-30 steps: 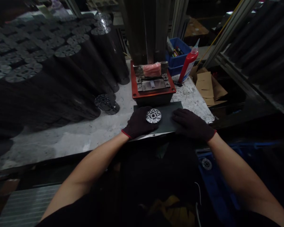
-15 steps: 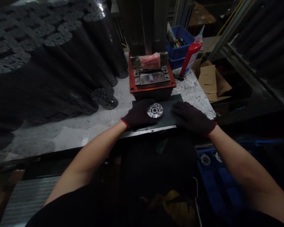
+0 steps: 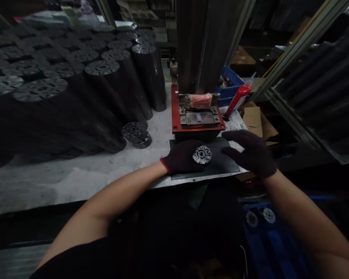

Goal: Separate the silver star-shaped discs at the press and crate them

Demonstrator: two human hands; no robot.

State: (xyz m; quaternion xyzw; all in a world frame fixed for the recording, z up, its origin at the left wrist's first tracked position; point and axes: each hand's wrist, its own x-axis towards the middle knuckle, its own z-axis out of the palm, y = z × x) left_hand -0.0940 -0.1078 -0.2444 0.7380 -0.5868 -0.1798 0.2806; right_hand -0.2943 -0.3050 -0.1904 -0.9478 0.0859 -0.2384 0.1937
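Note:
On a dark green mat (image 3: 218,164), my left hand (image 3: 183,157) in a dark glove with a red cuff is wrapped round a slotted round metal core (image 3: 202,154), whose toothed top face shows beside the fingers. The core's height is hidden. My right hand (image 3: 250,151), gloved alike, hovers over the mat's right side with thumb and fingers apart and nothing between them. Just behind the mat stands a red-framed fixture (image 3: 199,118) with a metal plate and a pink wrapped block (image 3: 201,101) on it.
Tall dark stacks of slotted cores (image 3: 101,68) crowd the left, with a short stack (image 3: 136,134) before them. A red bottle (image 3: 240,99), blue bin (image 3: 231,85) and cardboard box (image 3: 253,121) stand at right. Below right, a blue crate (image 3: 275,248) holds slotted discs (image 3: 269,215).
My right hand has lifted off the mat and its thumb and fingers have spread. My left hand stays around the core on the mat. The camera view has shifted.

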